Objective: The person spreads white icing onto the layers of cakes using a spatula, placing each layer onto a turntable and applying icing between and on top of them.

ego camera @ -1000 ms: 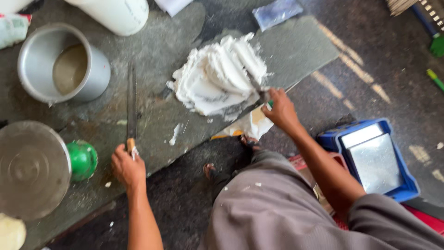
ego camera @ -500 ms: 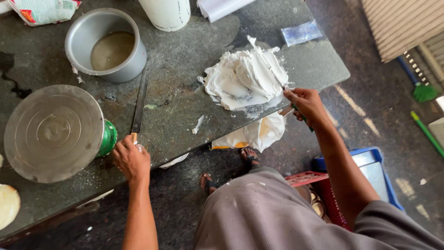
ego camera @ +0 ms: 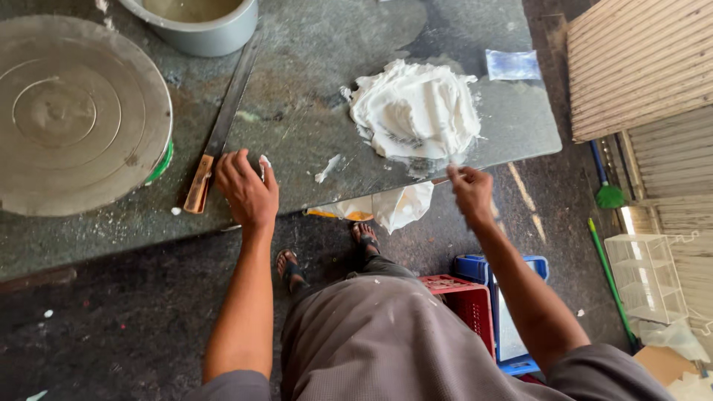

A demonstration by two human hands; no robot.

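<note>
While left hand (ego camera: 249,189) rests open-fingered beside long knife (ego camera: 220,126), right hand (ego camera: 469,191) pinches blade handle at slab edge (ego camera: 512,152); clear rectangular packet (ego camera: 514,64) beyond white paste (ego camera: 416,110).

The left hand (ego camera: 247,189) is off the long knife (ego camera: 223,126) now and rests flat on the stone table (ego camera: 312,111) just beside its wooden handle. The right hand (ego camera: 469,193) has pulled back from the white paste (ego camera: 416,111) to the table's edge. The paste looks rounder and smoother than before.
</note>
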